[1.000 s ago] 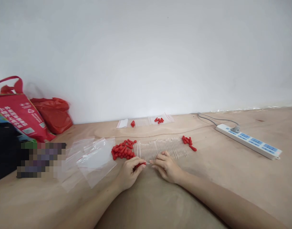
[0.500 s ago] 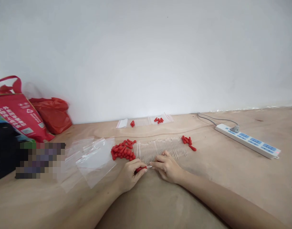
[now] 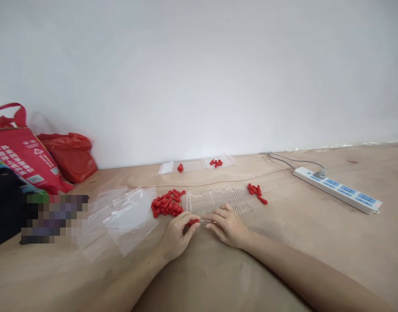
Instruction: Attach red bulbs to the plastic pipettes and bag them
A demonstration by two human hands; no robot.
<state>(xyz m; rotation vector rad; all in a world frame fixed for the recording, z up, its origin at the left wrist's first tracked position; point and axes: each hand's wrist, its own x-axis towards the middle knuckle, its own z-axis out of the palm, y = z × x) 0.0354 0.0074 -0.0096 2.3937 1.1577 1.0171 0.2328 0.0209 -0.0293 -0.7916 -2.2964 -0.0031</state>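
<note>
My left hand (image 3: 178, 232) is closed around a red rubber dropper bulb (image 3: 194, 222), whose tip points right. From that tip a thin clear tube (image 3: 203, 221) runs between the thumb and fingers of my right hand (image 3: 229, 227); its far end is hidden there. Just beyond my hands lies a row of slender clear tubes (image 3: 218, 199), side by side on the table. A heap of red bulbs (image 3: 166, 203) touches the row's left end. Several more bulbs (image 3: 256, 190) lie at its right end.
Clear zip bags (image 3: 130, 225) overlap on the left. Near the wall lie more tubes (image 3: 193, 166) and bulbs (image 3: 216, 163) with small bags. A power strip (image 3: 338, 190) with a plugged-in cable is at right. A red carrier bag (image 3: 26, 160) stands far left on the wooden table (image 3: 316, 242).
The bulb and tube have shifted slightly up and left. More of the tube now shows between my hands, and my right thumb and fingers are a little farther apart.
</note>
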